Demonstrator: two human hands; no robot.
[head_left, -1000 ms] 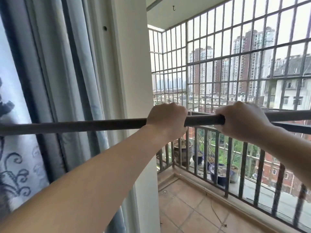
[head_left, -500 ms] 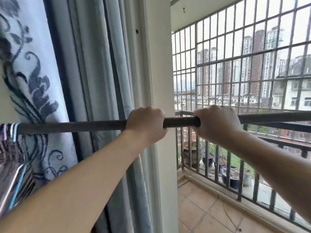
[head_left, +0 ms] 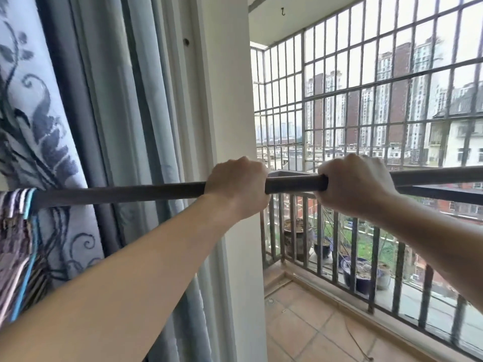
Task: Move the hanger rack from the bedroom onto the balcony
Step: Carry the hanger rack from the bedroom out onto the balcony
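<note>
The hanger rack's dark top bar point(head_left: 117, 192) runs level across the whole view at chest height. My left hand point(head_left: 236, 185) is wrapped around it near the middle, and my right hand point(head_left: 352, 185) grips it a short way to the right. A striped garment on hangers point(head_left: 15, 246) hangs from the bar's left end. The rack's legs and base are out of view. The bar's right part reaches over the balcony floor point(head_left: 313, 333).
Grey-blue curtains point(head_left: 146, 113) and a white door frame post point(head_left: 230, 100) stand just behind the bar on the left. A metal railing point(head_left: 352, 246) and window grille point(head_left: 366, 87) close the balcony. Plant pots point(head_left: 360, 273) sit outside the railing.
The view has swung left: the curtains and door post now fill more of the frame, and the striped garment has come into sight. Both hands keep their grip on the bar.
</note>
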